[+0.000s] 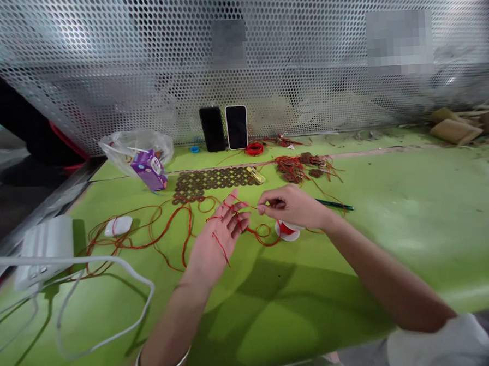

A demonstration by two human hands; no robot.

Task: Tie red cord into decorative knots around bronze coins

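While red cord [222, 249] crosses the palm and loops the half-curled fingers of the left hand [223, 228], whose grip I cannot tell, the right hand [293, 206] pinches a strand just beside.

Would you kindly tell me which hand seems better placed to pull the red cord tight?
Probably the right hand: its fingertips appear to pinch the red cord, while the left hand, palm up, has cord looped about its fingers.
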